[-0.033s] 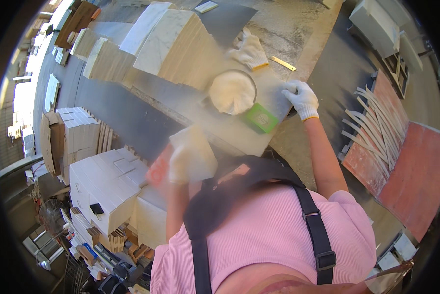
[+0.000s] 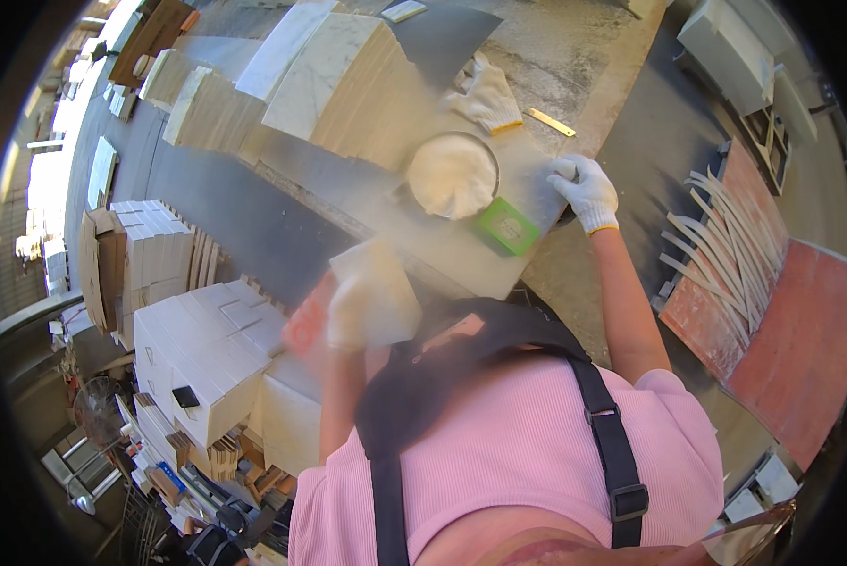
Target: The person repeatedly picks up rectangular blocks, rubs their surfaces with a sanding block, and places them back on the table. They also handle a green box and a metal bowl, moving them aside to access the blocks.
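My left hand [image 2: 348, 321], in a white glove, is closed at the left side of a pale square tile [image 2: 390, 292]; haze blurs its fingers. A red item [image 2: 308, 319] shows just left of that hand. My right hand [image 2: 589, 196], also gloved, has its fingers curled in at the right edge of the worktable [image 2: 470, 269]. Whatever those fingers may grip is hidden. Between the hands, a round dark-rimmed pan [image 2: 496, 170] holds whitish material [image 2: 447, 179]. A green box [image 2: 508, 226] sits against it, nearer to my right hand.
Farther back lie a loose white glove [image 2: 485, 94] and a yellow strip [image 2: 550, 123]. Stacked marble-look tiles [image 2: 338, 85] stand at the far left. White cartons [image 2: 201, 349] are piled on the left. On the right, pale strips [image 2: 721, 250] lie over reddish boards [image 2: 791, 349].
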The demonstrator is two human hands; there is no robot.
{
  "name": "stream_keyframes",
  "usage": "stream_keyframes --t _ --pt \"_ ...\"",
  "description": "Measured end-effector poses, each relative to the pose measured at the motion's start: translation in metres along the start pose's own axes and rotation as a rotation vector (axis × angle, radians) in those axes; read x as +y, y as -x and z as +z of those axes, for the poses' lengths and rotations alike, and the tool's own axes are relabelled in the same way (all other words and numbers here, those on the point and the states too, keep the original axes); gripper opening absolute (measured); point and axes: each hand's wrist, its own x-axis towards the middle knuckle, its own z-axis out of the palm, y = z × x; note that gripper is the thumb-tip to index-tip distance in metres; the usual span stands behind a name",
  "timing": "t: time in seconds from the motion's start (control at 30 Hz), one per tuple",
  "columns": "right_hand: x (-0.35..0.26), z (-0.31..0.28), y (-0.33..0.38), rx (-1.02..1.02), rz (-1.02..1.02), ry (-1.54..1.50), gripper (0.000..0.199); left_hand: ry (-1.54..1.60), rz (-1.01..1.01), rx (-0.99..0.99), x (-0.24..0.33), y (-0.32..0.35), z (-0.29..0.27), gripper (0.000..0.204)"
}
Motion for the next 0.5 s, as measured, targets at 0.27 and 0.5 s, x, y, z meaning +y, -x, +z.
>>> stream_keyframes --t 0.27,0.5 --pt "0.000 -0.011 0.067 0.066 -0.025 -0.374 0.033 0.070 -0.028 -0.114 0.002 -0.001 0.012 0.043" --pt "-0.069 0.045 0.015 -0.077 -0.151 -0.169 0.038 0.142 -0.166 -0.090 0.002 -0.030 0.001 0.048"
